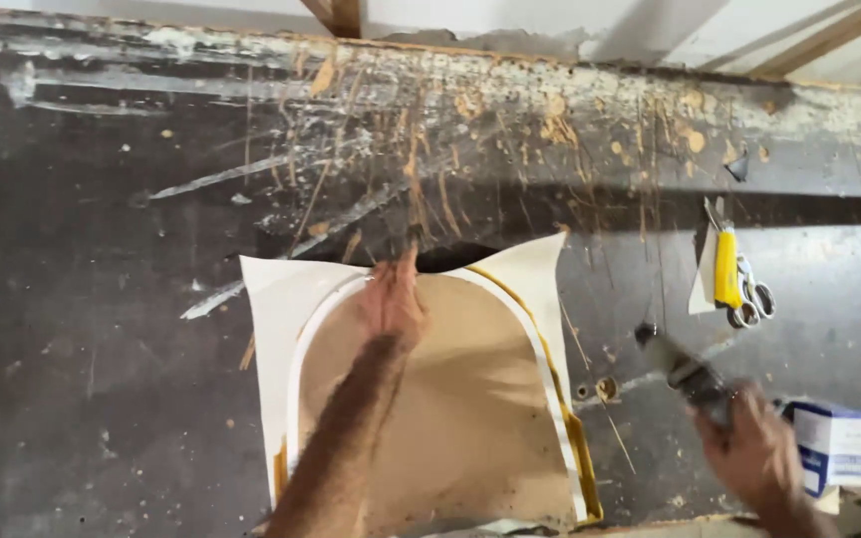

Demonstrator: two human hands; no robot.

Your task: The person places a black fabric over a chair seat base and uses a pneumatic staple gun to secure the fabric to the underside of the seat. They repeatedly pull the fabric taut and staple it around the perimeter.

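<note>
My left hand (391,302) lies flat, fingers together and stretched toward the far edge, pressing down near the rounded top of the arched board (440,399). The board sits in the near middle of the workbench (102,349), on top of a white sheet (281,299) whose corners stick out on the left and far right.

My right hand (759,458) is at the near right, closed around the handle of a brush (675,364), bristle end pointing far-left; it is blurred, so I cannot be sure of the tool.

I judge I'm at the stage of holding the board steady while working its edge. The next move would need a firm, flat press so the board stays put.

The board is matte tan, smooth, with a white rim and a yellowish band down its right side. The bench is dark, scratched and crusted with pale smears and orange flecks. Scissors (752,299) and a yellow knife (727,267) lie far right; a small white and blue box (837,446) sits beside my right hand.
</note>
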